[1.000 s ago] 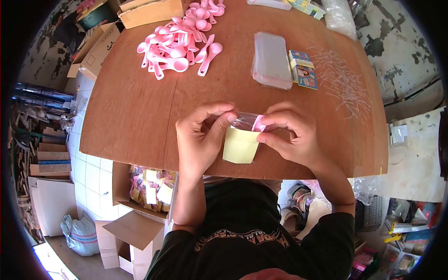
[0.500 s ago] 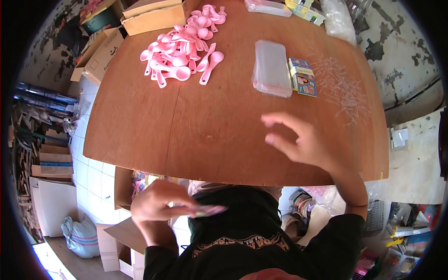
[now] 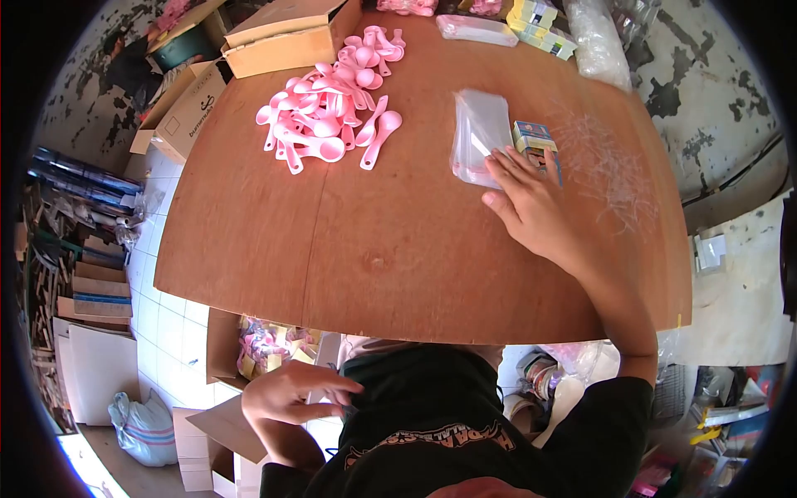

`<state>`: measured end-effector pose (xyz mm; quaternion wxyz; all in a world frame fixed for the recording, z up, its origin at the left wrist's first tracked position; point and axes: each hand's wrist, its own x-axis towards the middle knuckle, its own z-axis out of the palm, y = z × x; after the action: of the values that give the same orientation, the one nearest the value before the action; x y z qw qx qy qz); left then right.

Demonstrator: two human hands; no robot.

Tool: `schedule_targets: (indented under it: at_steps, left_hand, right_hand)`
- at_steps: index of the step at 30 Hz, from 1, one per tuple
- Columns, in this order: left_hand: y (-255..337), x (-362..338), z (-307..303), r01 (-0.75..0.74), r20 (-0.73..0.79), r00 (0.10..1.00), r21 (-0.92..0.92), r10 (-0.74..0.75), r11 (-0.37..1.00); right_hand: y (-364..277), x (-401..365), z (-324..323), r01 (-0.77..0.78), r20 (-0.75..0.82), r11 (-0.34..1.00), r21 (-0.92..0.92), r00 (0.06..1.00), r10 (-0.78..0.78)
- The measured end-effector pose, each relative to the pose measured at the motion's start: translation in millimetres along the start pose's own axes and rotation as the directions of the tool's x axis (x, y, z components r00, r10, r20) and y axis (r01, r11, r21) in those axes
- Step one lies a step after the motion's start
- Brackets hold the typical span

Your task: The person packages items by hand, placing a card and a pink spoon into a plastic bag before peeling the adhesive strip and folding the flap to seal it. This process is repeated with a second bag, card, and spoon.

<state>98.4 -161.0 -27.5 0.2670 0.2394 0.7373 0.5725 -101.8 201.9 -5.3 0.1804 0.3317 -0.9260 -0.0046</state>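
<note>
My right hand (image 3: 531, 203) reaches over the tabletop with its fingers spread, the fingertips on the near end of a stack of clear plastic bags (image 3: 481, 133) and beside a small stack of printed cards (image 3: 535, 137). Nothing is gripped in it. Below the table's near edge, my left hand (image 3: 303, 394) hangs with fingers apart and nothing in them. A pile of pink plastic spoons (image 3: 320, 112) lies at the back left of the table (image 3: 390, 249).
Thin clear strips (image 3: 610, 170) are scattered at the table's right. A cardboard box (image 3: 286, 41) stands at the back left. Under the near edge, an open box holds packed items (image 3: 274, 344). Another person (image 3: 133, 70) is at the far upper left.
My right hand has moved forward onto the bags and cards, its fingers spreading. The small item in my left hand is gone from it, and those fingers have opened.
</note>
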Motion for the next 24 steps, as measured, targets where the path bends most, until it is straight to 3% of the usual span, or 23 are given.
schedule_targets:
  at_steps: [2,3,5,7,12,15,18,20,24]
  left_hand:
    - [11.0,26.4,-1.3,-0.299,0.210,0.926,-0.095,0.313,0.950]
    - [11.8,39.6,0.1,-0.367,0.209,0.896,-0.146,0.391,0.919]
    - [22.9,63.3,4.6,-0.426,0.180,0.877,-0.132,0.445,0.895]
    - [32.6,85.4,11.3,-0.473,0.143,0.857,-0.164,0.495,0.866]
    - [49.0,106.3,19.1,-0.471,0.162,0.860,-0.115,0.484,0.875]
    - [56.2,112.0,21.5,-0.472,0.147,0.865,-0.090,0.481,0.877]
    - [55.0,119.2,27.1,-0.448,0.098,0.887,-0.051,0.450,0.893]
    - [51.7,123.6,31.7,-0.451,0.088,0.888,-0.025,0.451,0.892]
    - [48.1,130.9,37.0,-0.475,0.084,0.876,-0.017,0.475,0.880]
  right_hand:
    - [5.4,3.1,0.2,-0.016,-0.145,0.987,0.157,0.989,0.040]
    - [10.0,6.2,0.8,-0.016,-0.148,0.988,0.151,0.988,0.038]
    - [20.3,11.2,1.6,0.084,-0.217,0.957,0.277,0.976,-0.023]
    - [22.9,13.0,-0.3,0.046,-0.200,0.955,0.293,0.980,0.014]
    - [23.0,19.3,0.6,0.044,-0.240,0.949,0.311,0.970,0.034]
    - [21.8,23.8,-2.1,0.136,-0.344,0.915,0.379,0.939,0.002]
    - [24.6,24.2,-0.7,0.044,-0.288,0.920,0.389,0.955,0.076]
    - [27.9,27.6,-6.9,0.045,-0.125,0.894,0.445,0.992,0.012]
    - [33.1,27.0,0.8,0.022,-0.060,0.893,0.449,0.998,0.005]
